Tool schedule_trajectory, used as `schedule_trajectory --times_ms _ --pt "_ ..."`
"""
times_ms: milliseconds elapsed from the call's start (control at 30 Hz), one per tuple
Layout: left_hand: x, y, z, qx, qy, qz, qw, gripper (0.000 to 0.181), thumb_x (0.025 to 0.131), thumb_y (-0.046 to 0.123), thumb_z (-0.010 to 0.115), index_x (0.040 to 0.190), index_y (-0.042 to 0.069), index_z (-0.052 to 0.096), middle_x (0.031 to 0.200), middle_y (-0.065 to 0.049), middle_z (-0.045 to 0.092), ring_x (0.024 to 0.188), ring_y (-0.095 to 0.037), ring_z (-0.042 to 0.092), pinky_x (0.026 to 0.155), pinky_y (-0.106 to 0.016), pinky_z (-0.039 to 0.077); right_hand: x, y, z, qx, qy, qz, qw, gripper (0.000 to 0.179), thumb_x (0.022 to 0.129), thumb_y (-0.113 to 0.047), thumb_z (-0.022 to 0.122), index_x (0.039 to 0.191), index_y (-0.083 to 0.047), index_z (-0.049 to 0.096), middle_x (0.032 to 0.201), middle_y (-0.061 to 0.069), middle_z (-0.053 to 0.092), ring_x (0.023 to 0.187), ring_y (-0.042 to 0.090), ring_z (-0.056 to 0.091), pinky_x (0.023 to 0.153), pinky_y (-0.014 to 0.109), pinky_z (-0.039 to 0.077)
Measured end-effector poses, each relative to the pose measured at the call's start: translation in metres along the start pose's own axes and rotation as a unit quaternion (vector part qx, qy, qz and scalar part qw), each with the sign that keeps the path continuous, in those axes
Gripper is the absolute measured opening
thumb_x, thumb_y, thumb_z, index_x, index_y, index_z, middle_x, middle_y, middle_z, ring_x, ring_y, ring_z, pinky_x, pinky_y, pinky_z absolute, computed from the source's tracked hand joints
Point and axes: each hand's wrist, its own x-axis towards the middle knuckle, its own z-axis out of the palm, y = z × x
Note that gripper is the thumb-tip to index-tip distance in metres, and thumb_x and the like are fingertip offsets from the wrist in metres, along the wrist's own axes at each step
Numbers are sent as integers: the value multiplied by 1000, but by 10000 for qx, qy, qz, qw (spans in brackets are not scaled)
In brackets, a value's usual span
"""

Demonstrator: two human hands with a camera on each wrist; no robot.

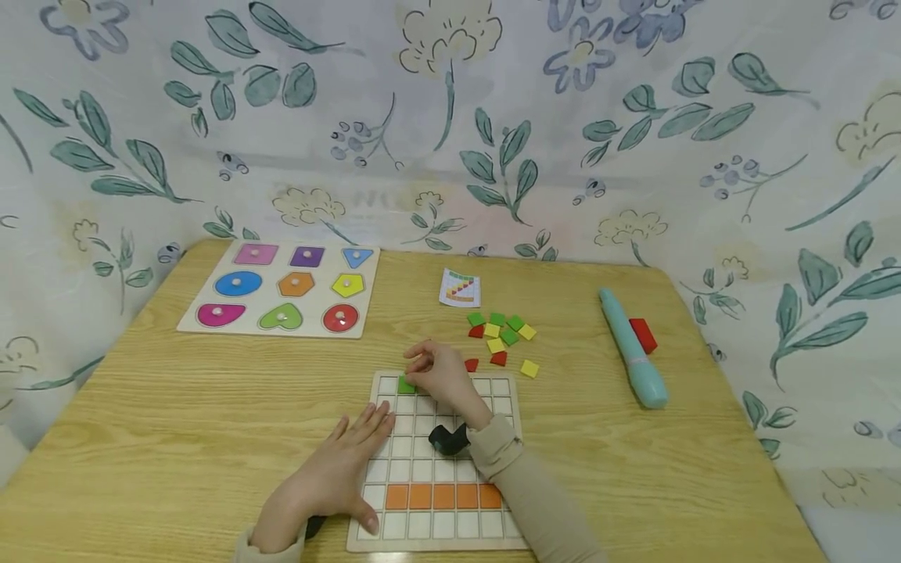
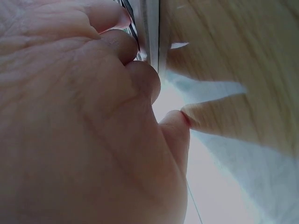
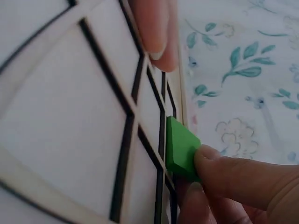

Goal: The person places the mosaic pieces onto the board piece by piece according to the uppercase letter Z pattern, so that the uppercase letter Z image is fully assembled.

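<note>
A wooden grid board (image 1: 422, 545) with white cells lies at the front of the table. Between thumb and fingers my right hand (image 1: 450, 383) pinches a green square tile (image 1: 406, 385) at the second cell of the far row. In the right wrist view the green tile (image 3: 183, 148) stands tilted against the grid. My left hand (image 1: 327, 473) rests on the board's left edge, fingers spread and nearly straight; the left wrist view shows the hand (image 2: 93, 121) close up. Several orange tiles (image 1: 443, 496) fill part of a row near the board's front.
Loose green, yellow (image 1: 530, 368) and red tiles (image 1: 499, 358) lie beyond the board. A small pattern card (image 1: 461, 288) is behind them. At back left lies a shape puzzle (image 1: 317, 311); on the right, a turquoise stick-like object (image 1: 633, 352) beside a red block (image 1: 644, 335).
</note>
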Motion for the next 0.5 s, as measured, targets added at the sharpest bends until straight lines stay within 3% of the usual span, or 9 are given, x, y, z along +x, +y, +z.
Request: schedule_trajectory --times_ms 233,333,400,500 --pt "0 0 1 6 69 71 10000 139 40 51 88 152 -1 23 162 -20 14 148 -42 14 115 -68 15 1 4 4 -438 -161 -233 9986 28 83 -3 74 110 -6 68 87 7 74 74 9 65 64 19 49" --pt "0 0 1 -4 66 59 10000 139 40 51 89 152 0 23 162 -20 14 148 -42 14 115 -68 14 2 5 -3 -334 -169 -189 9991 26 85 -6 72 110 -7 68 92 7 74 81 13 67 69 20 52" --pt "0 1 1 -21 57 29 10000 139 40 51 89 152 0 23 162 -19 14 149 -42 13 115 -68 13 4 8 -13 -67 6 -107 9999 25 87 -7 70 111 -5 68 98 10 74 88 18 68 74 24 54" --pt "1 0 2 -72 30 -14 10000 140 40 49 90 152 0 23 162 -19 13 149 -42 12 116 -68 12 7 14 -37 394 581 16 9975 24 90 -7 66 113 -1 67 107 15 72 98 26 68 81 27 55"
